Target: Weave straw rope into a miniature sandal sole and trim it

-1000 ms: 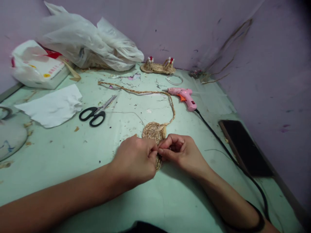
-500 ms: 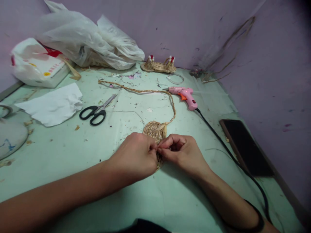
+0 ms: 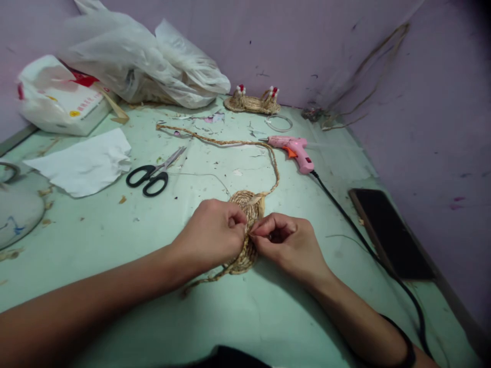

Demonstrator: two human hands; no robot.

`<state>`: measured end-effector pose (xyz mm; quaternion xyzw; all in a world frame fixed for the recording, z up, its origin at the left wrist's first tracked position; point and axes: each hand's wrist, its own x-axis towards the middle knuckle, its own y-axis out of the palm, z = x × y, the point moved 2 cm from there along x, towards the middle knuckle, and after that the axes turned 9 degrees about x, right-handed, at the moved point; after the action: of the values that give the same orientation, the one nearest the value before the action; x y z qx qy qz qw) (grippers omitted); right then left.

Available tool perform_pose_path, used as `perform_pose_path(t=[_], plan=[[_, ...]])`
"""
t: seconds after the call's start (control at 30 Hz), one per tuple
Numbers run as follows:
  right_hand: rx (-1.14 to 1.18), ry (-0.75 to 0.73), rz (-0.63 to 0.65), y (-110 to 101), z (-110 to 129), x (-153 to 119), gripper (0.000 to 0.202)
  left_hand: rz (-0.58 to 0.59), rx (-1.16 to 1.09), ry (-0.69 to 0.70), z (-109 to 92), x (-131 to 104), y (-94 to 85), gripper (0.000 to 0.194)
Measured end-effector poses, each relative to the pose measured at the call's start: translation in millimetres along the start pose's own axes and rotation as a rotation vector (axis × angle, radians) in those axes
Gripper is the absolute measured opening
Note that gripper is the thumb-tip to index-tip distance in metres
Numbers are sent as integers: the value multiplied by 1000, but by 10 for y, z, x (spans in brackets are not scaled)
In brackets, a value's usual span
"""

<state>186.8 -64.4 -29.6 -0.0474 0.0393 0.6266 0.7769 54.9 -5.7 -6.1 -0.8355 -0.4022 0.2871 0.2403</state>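
An oval woven straw sole (image 3: 241, 261) lies on the table in front of me, its braid coiled in rings. A thin braided straw cord (image 3: 215, 278) crosses it from my fingertips down to the lower left, its end loose on the table. My left hand (image 3: 215, 230) is closed over the sole's left side, thumb and fingers pinching near the cord. From the right, my right hand (image 3: 286, 237) pinches the cord at the sole's middle, its fingertips almost touching the left ones. A longer straw braid (image 3: 274, 163) runs from the sole's far edge and bends left.
Black-handled scissors (image 3: 153, 176) lie left, beside white paper (image 3: 82, 161). A pink glue gun (image 3: 289, 148) rests at right, its black cable (image 3: 356, 235) passing a phone (image 3: 391, 232). Behind are plastic bags (image 3: 141, 61), a finished straw slipper (image 3: 253, 105) and a clear ring (image 3: 279, 123).
My left hand has shifted slightly up and left, and its fingers have loosened a little. The cord's lower stretch and the sole's near end now show below it. My right hand stays nearly in place.
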Motion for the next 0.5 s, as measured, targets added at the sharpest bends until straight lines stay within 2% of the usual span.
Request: perform_pose_path(t=[0.2,0.33,0.5], plan=[[-42,-256,19,-9,-14,-37,11,68,-26,24,12,73,14,17],[-178,-467,13,-6,3,-82,13,98,-11,27,22,100,29,16],[-339,-614,53,5,17,-111,17,73,-72,31,43,100,10,13]])
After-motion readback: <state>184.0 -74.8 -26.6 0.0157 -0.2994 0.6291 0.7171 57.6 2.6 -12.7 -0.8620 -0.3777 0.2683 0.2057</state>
